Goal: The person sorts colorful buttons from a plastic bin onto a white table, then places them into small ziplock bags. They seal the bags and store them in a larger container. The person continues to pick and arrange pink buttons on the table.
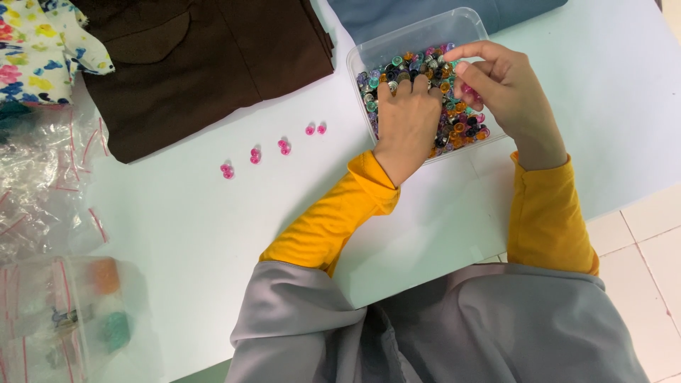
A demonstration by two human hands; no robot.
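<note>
A clear plastic tub (425,32) full of small mixed-colour push pins (457,128) sits at the far side of the white table (213,234). My left hand (408,120) rests palm-down in the tub, fingertips dug into the pins. My right hand (500,89) hovers over the tub's right side with thumb and fingers pinched together; whether a pin is between them cannot be told. Pairs of pink pins (284,147) lie in a row on the table to the left of the tub.
Folded dark brown cloth (206,64) lies at the back left, grey-blue cloth (397,10) behind the tub, floral fabric (35,42) in the far left corner. Clear zip bags (50,234) with red seals pile at the left edge. Tiled floor (645,241) shows at right.
</note>
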